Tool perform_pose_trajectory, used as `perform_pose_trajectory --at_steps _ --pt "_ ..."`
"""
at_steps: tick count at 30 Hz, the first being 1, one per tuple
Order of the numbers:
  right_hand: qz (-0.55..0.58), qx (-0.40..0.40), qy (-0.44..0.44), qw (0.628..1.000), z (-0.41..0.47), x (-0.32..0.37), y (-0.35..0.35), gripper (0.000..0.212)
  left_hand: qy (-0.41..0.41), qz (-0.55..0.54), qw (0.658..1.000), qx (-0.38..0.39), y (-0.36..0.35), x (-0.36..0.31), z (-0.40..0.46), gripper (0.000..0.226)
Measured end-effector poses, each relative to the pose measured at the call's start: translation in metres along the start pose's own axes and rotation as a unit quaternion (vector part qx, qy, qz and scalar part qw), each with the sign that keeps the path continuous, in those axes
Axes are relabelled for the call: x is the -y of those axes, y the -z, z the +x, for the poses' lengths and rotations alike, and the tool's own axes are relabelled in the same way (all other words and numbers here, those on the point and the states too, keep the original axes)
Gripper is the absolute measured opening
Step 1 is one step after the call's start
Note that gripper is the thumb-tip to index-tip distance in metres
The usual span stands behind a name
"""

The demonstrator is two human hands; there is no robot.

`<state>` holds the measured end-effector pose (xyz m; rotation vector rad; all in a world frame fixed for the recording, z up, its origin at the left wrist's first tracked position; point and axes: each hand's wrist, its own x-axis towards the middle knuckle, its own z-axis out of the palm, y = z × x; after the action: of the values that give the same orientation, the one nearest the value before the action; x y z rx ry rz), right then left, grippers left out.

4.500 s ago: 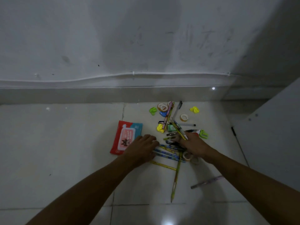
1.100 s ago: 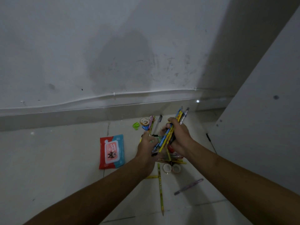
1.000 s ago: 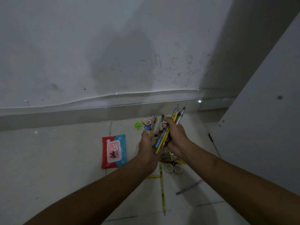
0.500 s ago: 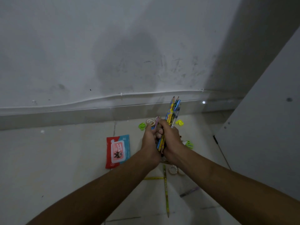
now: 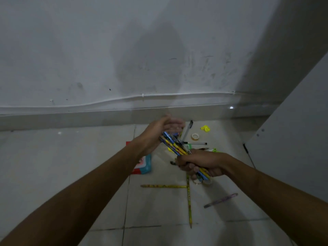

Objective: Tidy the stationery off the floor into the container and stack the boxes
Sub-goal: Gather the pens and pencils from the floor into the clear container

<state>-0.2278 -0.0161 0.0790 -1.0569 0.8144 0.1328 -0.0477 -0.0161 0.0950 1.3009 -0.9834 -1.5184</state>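
Right hand: right hand (image 5: 200,165) curled tight round the lower end of a bundle of blue and yellow patterned pencils and pens (image 5: 174,145), lifted above the floor, tips slanting up to the left.
Left hand: left hand (image 5: 158,134) with fingers straight and blurred, palm against the upper ends of the bundle, holding nothing.
Step in hand: probably squaring the bundle so the ends lie even, before carrying it to the container.
Next move: calls for a firm grip on the bundle and a look round for the container.
Still on the floor: two long yellow pencils (image 5: 189,201) crossing near the front; a purple pen (image 5: 221,200) to their right; a roll of pale tape (image 5: 195,136), a yellow clip (image 5: 205,128) and a clear pen with black cap (image 5: 197,143) toward the wall edge; a red and blue wipes packet (image 5: 143,165) partly under the left forearm.
Container: none visible, so contents cannot be told.
Boxes: none visible; a grey panel (image 5: 292,157) stands at the right edge of the floor.
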Motion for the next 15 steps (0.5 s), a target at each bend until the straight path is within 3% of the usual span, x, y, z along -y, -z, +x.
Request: perform_pose_trajectory --at_steps 7,10,12,15 --pt "0.009 0.052 -0.037 0.998 0.0 -0.002 0.006 0.041 -0.034 0.242 0.968 0.057 -0.004 0.004 -0.005 0.062" --pt "0.012 0.065 -0.032 0.997 0.002 -0.001 0.008 0.039 -0.024 0.137 0.988 0.065 -0.001 0.004 -0.003 0.064" --pt "-0.011 0.048 -0.024 0.998 0.003 0.003 0.011 0.041 -0.014 0.031 0.999 -0.011 -0.001 0.0 0.0 0.06" --pt "-0.104 -0.089 0.019 0.99 0.002 0.001 0.021 0.041 -0.013 0.029 0.992 -0.122 0.001 0.009 0.005 0.044"
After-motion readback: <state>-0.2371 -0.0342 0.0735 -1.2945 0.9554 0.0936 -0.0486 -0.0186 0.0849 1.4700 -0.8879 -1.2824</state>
